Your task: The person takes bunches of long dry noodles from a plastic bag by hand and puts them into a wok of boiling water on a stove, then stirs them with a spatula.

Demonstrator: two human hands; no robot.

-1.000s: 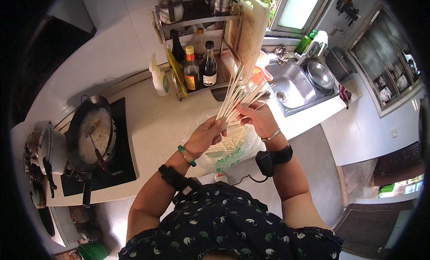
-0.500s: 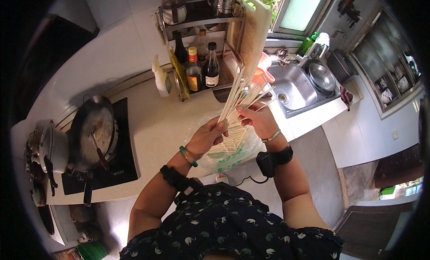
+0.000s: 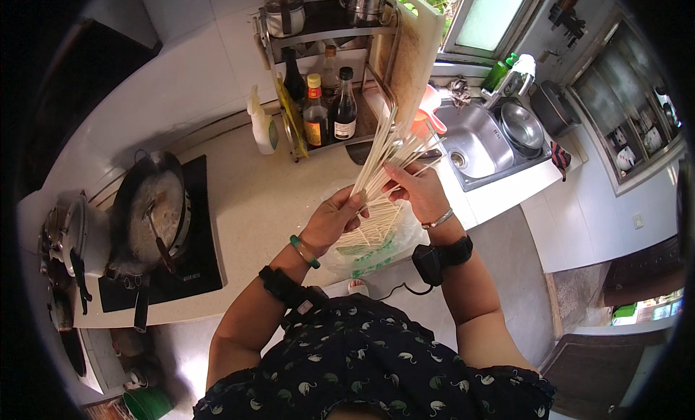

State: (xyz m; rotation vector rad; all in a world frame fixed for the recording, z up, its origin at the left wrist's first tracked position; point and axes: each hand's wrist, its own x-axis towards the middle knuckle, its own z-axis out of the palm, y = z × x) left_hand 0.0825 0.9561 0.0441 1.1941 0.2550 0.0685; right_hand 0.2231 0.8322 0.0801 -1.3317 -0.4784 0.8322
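A loose bundle of long, straight, pale dried noodles (image 3: 376,158) fans upward between my hands, above the counter. My left hand (image 3: 334,219) is closed round the lower end of the bundle. Thumb and fingers of my right hand (image 3: 418,190) pinch some of the noodles on the bundle's right side. Below my hands, more dried noodles (image 3: 371,230) lie on a clear plastic bag (image 3: 376,259) with green print, near the counter's front edge. My hands partly hide this lower pile.
At the left, a wok (image 3: 177,167) of cloudy liquid with a ladle (image 3: 159,235) stands on a black cooktop (image 3: 206,261), beside a lidded pot (image 3: 90,232). Sauce bottles (image 3: 316,122) fill a rack behind. A spray bottle (image 3: 262,127), cutting board (image 3: 414,47) and sink (image 3: 474,141) surround the counter.
Both hands stay nearly in place on the noodles; the right fingers have shifted only slightly. The view has tilted a little.
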